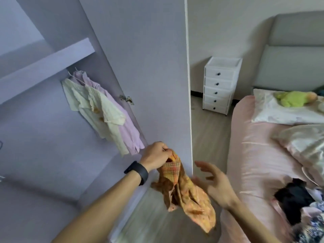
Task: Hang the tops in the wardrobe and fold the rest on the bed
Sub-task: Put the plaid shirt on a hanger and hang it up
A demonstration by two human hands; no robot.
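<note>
Orange top dangles near the wardrobe door, bunched at its collar in the grip of the left hand; right hand spread, holding nothing. Crumpled like this, it may slip or hang crooked beside the far-left shirts

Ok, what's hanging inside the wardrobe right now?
Two tops hang under the shelf: a cream top in front and a lilac top behind it, largely covered. The rail is hidden by the shelf.
</note>
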